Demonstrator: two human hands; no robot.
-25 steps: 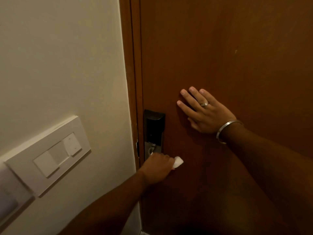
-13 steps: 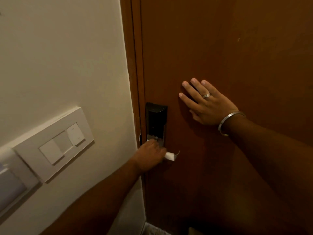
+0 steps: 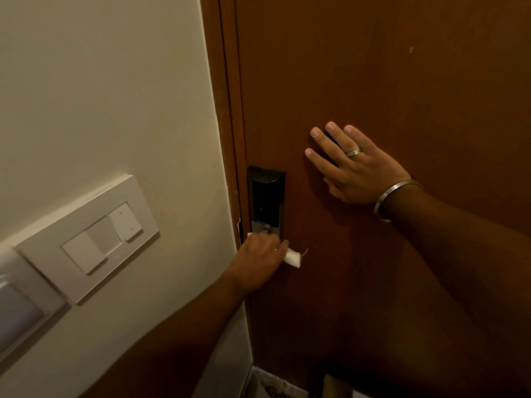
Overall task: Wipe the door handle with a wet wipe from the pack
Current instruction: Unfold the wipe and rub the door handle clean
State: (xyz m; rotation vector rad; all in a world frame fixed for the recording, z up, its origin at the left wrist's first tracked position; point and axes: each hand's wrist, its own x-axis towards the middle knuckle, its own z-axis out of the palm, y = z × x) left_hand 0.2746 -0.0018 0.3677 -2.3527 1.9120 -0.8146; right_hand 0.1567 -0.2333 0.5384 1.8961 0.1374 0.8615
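My left hand (image 3: 260,261) is wrapped around the door handle with a white wet wipe (image 3: 293,258) in its grip. A fold of the wipe sticks out to the right of my fingers, and a smaller bit shows at the left. Only the curved metal tip of the handle (image 3: 304,252) shows past the wipe; the rest is hidden under my hand. Just above sits the black lock plate (image 3: 265,193). My right hand (image 3: 356,168) lies flat on the brown door (image 3: 402,81), fingers spread, holding nothing. The wipe pack is not in view.
A cream wall (image 3: 100,96) fills the left side, with a white switch plate (image 3: 94,237) and a second panel (image 3: 17,305) at the far left. The brown door frame (image 3: 227,110) runs between wall and door. Floor shows at the bottom (image 3: 275,386).
My left hand with the wipe has slid left along the handle toward the lock plate, uncovering the handle's tip. My right hand stays flat on the door.
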